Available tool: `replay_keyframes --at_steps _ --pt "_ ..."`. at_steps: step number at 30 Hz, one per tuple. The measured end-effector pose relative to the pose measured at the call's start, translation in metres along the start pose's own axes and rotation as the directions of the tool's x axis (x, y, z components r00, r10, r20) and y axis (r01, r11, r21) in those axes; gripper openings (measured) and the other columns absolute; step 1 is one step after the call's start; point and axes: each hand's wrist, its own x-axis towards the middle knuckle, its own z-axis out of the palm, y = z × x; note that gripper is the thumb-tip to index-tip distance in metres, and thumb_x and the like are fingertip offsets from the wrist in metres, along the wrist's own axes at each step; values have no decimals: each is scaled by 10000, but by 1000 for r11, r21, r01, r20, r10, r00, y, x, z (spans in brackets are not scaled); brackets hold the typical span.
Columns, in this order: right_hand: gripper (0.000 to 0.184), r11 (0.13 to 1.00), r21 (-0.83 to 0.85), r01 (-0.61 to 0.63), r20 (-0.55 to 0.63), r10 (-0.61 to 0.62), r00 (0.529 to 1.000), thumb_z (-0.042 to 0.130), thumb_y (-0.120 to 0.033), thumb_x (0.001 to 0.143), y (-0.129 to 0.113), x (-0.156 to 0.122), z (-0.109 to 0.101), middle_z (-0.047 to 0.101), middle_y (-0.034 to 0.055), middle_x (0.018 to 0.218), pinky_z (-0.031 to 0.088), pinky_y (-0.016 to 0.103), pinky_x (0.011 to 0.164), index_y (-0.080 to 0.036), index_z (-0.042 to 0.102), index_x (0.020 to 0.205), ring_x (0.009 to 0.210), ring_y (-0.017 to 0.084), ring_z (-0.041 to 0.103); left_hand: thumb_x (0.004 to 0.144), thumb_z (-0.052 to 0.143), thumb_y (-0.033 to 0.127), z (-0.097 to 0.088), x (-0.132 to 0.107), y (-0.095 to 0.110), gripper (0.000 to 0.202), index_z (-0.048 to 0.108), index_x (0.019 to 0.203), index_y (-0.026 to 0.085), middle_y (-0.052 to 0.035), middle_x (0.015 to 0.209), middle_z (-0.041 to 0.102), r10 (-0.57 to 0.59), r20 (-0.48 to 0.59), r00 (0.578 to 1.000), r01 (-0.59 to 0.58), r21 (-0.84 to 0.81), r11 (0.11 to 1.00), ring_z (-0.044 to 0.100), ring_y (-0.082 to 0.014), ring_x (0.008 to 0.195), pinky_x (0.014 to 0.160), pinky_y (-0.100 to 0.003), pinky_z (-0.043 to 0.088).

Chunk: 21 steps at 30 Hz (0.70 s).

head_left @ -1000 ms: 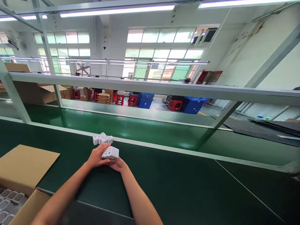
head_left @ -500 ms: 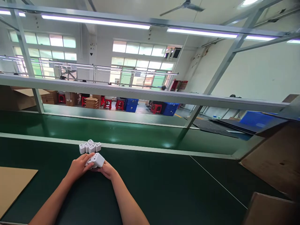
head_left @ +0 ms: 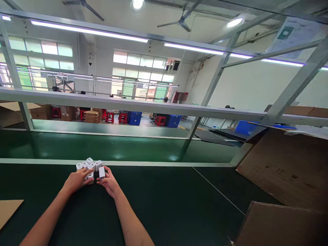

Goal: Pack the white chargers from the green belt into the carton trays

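Several white charger blocks (head_left: 89, 160) with dark slots in their faces stand in a cluster on the dark green table (head_left: 164, 205). My left hand (head_left: 77, 180) is at the near side of the cluster, its fingers closed around a white charger block (head_left: 90, 176); the fingers partly cover it. Just to the right, my right hand (head_left: 110, 183) pinches another white charger block (head_left: 101, 173) between thumb and fingers. That block is tilted, with a plain side facing me.
Past a pale rail (head_left: 153, 164) runs a glossy green belt (head_left: 143, 148). Large cardboard boxes (head_left: 282, 171) stand on the right. A flat cardboard sheet (head_left: 9, 212) lies at the left edge. A metal frame (head_left: 197, 128) rises behind the table.
My hands were together around a few charger blocks; now they are apart, the right hand with a single block and the left against the cluster. The camera view has turned right.
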Motion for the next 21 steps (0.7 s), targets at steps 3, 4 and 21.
replay_keyframes --at_steps 3,4,21 --pt "621 962 -247 114 -90 -140 986 579 -229 618 -1 -1 -1 557 35 1085 543 407 826 -255 463 1228 912 214 644 928 484 451 -1 0 -3 511 474 1429 352 -69 1245 653 35 -53 998 -33 32 999 621 -276 1119 820 -353 522" --pt "568 930 -338 146 -119 -196 973 575 -230 638 0 -2 -1 546 46 1104 530 428 851 -246 487 1199 942 229 629 923 494 450 -1 0 -4 511 481 1425 355 -61 1242 660 35 -72 997 -32 39 999 618 -278 1126 826 -352 522" --pt "500 591 -758 274 42 -376 926 663 -293 811 4 -13 7 524 89 1278 553 323 703 -236 526 1289 897 196 600 904 503 547 -5 -19 -12 513 587 1340 289 -69 1241 670 -17 -321 947 21 10 1000 647 -280 1082 665 -299 530"
